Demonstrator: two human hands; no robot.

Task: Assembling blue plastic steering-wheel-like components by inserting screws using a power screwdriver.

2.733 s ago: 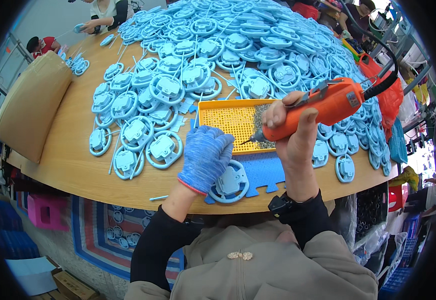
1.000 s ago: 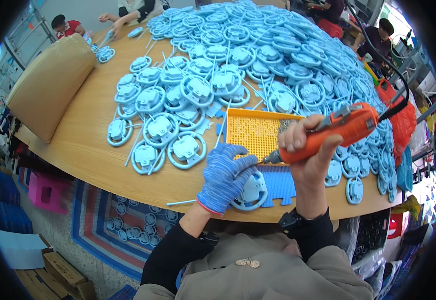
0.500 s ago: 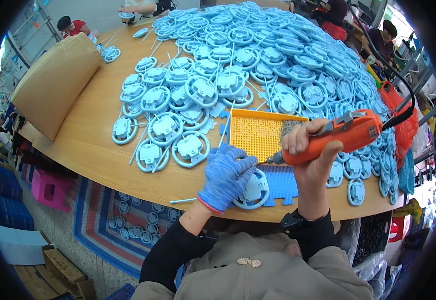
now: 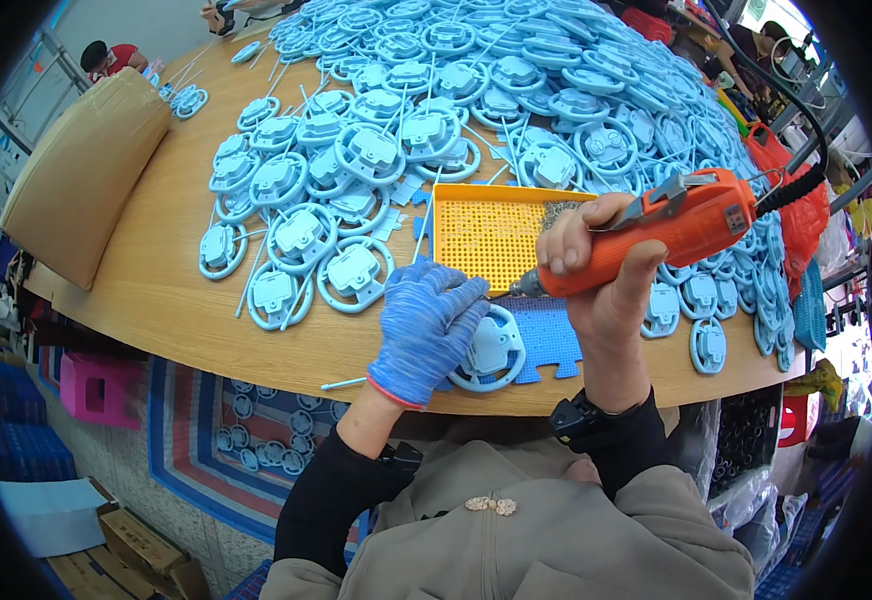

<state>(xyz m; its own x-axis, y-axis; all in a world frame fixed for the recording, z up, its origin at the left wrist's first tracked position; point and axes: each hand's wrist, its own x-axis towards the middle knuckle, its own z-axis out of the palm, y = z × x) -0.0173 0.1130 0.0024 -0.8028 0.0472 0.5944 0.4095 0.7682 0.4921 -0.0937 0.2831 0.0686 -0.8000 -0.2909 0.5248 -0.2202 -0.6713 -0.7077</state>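
My right hand (image 4: 596, 262) is wrapped round an orange electric screwdriver (image 4: 671, 232), held slanting with its tip to the left. Its bit ends at the fingertips of my left hand (image 4: 428, 318), which wears a blue knitted glove. Those fingers are pinched together, and whatever is between them is too small or hidden to make out. Just below the fingertips, a light-blue toy steering wheel (image 4: 492, 350) lies partly covered by the glove. Behind the bit is a yellow tray (image 4: 435, 240) with a perforated bottom and small metal screws (image 4: 559, 212) at its right end, partly behind my right hand.
A blue foam mat (image 4: 548, 345) lies under the near wheel. Many more light-blue wheels (image 4: 596, 75) are heaped across the table's back and right. A cardboard piece (image 4: 86, 185) stands at left. The screwdriver's black cord (image 4: 796, 185) rises at right. Other people are farther back.
The whole view has shifted, so everything sits slightly higher and farther left. Both hands keep nearly the same place against the tray, with the bit still at the gloved fingertips.
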